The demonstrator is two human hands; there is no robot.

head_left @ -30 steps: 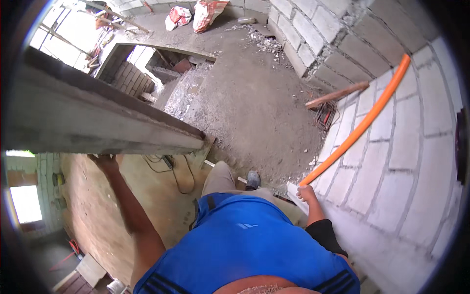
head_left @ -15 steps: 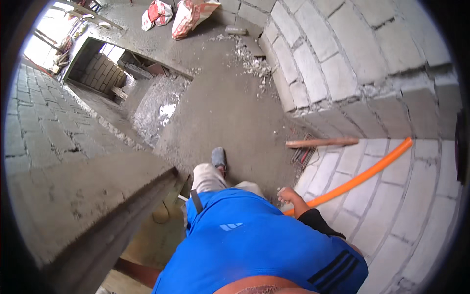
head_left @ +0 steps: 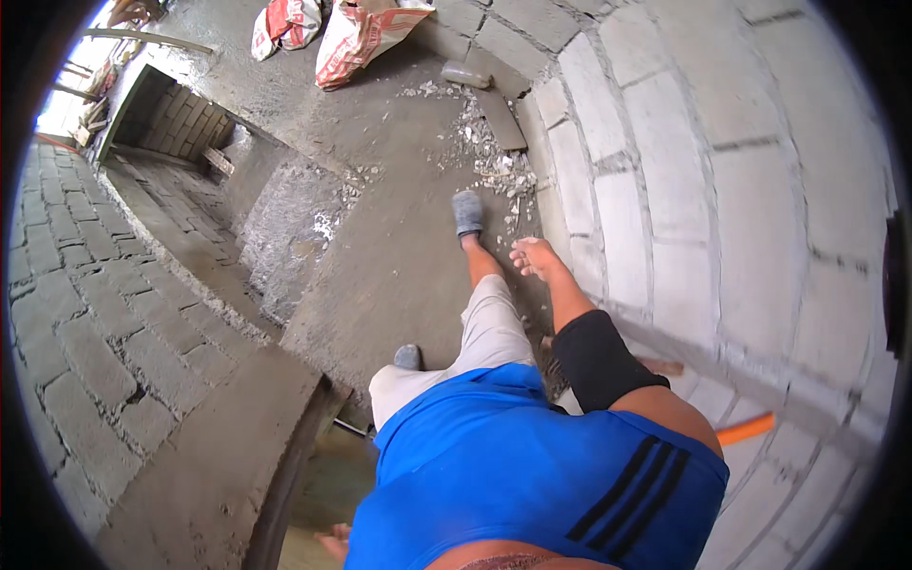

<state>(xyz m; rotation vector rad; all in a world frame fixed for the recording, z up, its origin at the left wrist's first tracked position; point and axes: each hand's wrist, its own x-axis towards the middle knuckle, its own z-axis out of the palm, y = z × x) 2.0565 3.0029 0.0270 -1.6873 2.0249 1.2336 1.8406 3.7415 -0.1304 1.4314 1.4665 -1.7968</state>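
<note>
– Where to find the right hand point(head_left: 532, 258)?
– Above the grey floor point(head_left: 366, 285), near the pale block wall point(head_left: 676, 228) at the right side. Fingers loosely bent, a little spread.
– And the left hand point(head_left: 334, 541)?
– At the lower edge, near the concrete ledge point(head_left: 204, 456) at the left, partly hidden by the blue shirt point(head_left: 513, 465). About its grip, cannot tell.
– In the way of the forward shoe point(head_left: 467, 211)?
– Broken rubble point(head_left: 513, 180) just beside, along the bottom of the wall, with a flat dark slab point(head_left: 502, 121) among it. On the other side, a deep opening point(head_left: 171, 119) in the floor.
– Inside that opening?
– Block lining, one short piece of wood point(head_left: 218, 160), and a rough grey slope point(head_left: 285, 237).
– And containers?
– Farther ahead, two red-and-white sacks: a larger sack point(head_left: 366, 43), and to its left a smaller sack point(head_left: 287, 24). About their contents, cannot tell.
– Under the right arm?
– Partly covered, an orange tube point(head_left: 746, 430).
</note>
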